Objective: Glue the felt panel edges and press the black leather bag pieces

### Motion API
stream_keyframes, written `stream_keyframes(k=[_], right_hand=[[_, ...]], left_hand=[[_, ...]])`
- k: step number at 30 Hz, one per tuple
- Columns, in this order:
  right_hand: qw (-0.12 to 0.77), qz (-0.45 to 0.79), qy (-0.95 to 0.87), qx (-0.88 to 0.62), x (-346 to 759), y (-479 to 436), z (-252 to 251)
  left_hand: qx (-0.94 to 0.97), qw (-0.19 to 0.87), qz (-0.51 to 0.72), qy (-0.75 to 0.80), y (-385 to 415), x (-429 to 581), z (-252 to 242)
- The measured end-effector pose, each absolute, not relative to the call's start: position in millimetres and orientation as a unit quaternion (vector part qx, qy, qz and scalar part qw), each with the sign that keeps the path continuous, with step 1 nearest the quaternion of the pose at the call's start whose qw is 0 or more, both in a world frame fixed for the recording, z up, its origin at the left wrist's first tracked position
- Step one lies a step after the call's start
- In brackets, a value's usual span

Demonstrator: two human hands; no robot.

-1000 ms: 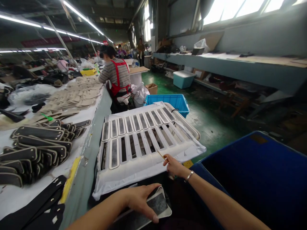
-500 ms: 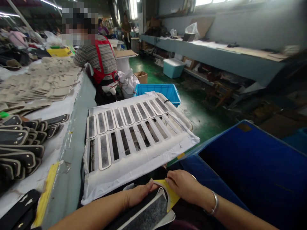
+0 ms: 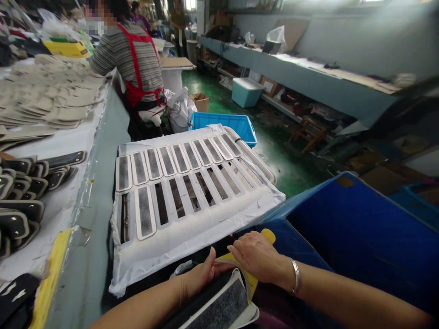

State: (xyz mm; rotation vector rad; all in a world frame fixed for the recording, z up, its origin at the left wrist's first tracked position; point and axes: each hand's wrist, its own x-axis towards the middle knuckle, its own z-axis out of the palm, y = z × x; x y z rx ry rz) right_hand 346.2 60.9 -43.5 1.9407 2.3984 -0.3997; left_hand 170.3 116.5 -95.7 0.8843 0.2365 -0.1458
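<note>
At the bottom centre, my right hand point(image 3: 259, 257) is closed around a yellow strip point(image 3: 269, 236). One rounded end sticks out above the knuckles, and the rest runs down beside a pale-edged piece with a dark grey panel point(image 3: 219, 305). That piece lies tilted over my lap, its lower part cut off by the frame. My left hand point(image 3: 206, 273) rests at its upper end, thumb raised away from the stretched fingers; the fingertips are partly hidden near the strip. Just ahead is a white cloth-covered slotted board point(image 3: 206, 219), with a row of similar panels and one single panel point(image 3: 146, 212) below it.
Left, a long table point(image 3: 78, 256) carries stacks of dark riveted straps point(image 3: 24, 214) and beige pieces point(image 3: 55, 96). A large blue bin point(image 3: 308, 237) stands close on my right. Beyond the board are a light-blue crate point(image 3: 222, 122) and a seated co-worker point(image 3: 137, 64) in a red apron.
My right hand has shifted slightly up, and the strip's rounded end now shows above it. My left thumb has lifted from the fingers. The camera view has tilted down and shifted a little.
</note>
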Motion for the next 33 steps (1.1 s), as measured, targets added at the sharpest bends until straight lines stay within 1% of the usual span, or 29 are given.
stream_keyframes(k=[3,8,12,17,21,23,27,33], right_hand=[[0.006,-0.123,0.779,0.615,345,60,-42],[-0.008,-0.102,0.794,0.599,344,59,-46],[-0.023,-0.097,0.811,0.576,346,57,-51],[-0.03,-0.109,0.807,0.58,345,51,-52],[-0.033,-0.116,0.804,0.582,346,46,-53],[-0.035,-0.117,0.804,0.582,348,43,-54],[-0.021,-0.126,0.809,0.574,352,38,-53],[0.003,-0.146,0.817,0.557,356,32,-49]], left_hand=[[0.399,0.906,-0.084,0.111,113,169,-103],[0.3,0.943,-0.083,0.118,107,168,-109],[0.292,0.939,-0.087,0.16,105,169,-104],[0.398,0.893,-0.028,0.211,103,165,-109],[0.578,0.774,-0.088,0.242,108,161,-117],[0.629,0.731,-0.109,0.242,112,162,-116],[0.651,0.715,-0.136,0.215,116,165,-106],[0.693,0.691,-0.161,0.126,119,172,-78]])
